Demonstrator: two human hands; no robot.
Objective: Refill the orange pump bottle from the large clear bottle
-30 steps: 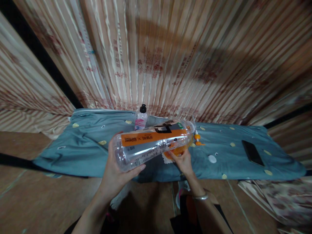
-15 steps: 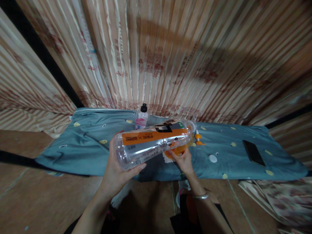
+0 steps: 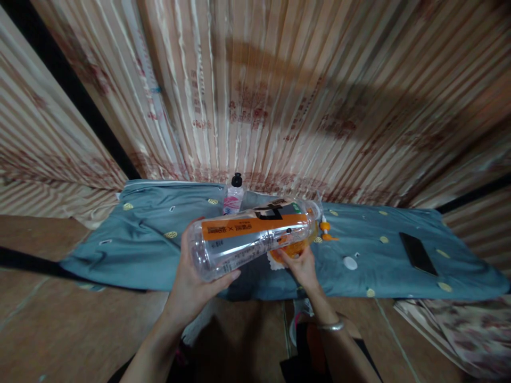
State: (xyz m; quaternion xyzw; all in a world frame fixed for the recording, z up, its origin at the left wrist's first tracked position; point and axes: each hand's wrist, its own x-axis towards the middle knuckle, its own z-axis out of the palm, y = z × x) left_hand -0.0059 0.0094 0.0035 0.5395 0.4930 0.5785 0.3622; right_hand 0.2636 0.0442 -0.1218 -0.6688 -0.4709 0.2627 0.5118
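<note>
While the left hand [image 3: 195, 282] curls around the base of a large clear plastic bottle [image 3: 255, 234], with its thumb laid along the underside, the right hand [image 3: 304, 266] pinches a small translucent orange bottle [image 3: 295, 247] between thumb and fingers, just below the neck end of the large bottle. The large bottle lies tilted on its side in the air, its base toward the left hand and its mouth to the right, and an orange and grey label faces up. Whether its mouth touches the orange bottle is hidden. A silver bracelet [image 3: 331, 325] circles the right wrist, below the large bottle.

A white scalloped piece [image 3: 275, 261] shows beneath the large bottle, beside the right hand. Just right of the large bottle's mouth, an orange pump head [image 3: 326, 229] lies on the teal cloth [image 3: 147, 250], which is printed with yellow pineapples. Behind the large bottle stands a small bottle with a black cap [image 3: 233, 199] and a pink label. A white disc [image 3: 350, 263] rests right of the large bottle, and farther right lies a black smartphone [image 3: 418, 253]. Beyond the large bottle hangs a pleated beige curtain [image 3: 255, 106] with reddish floral prints.
</note>
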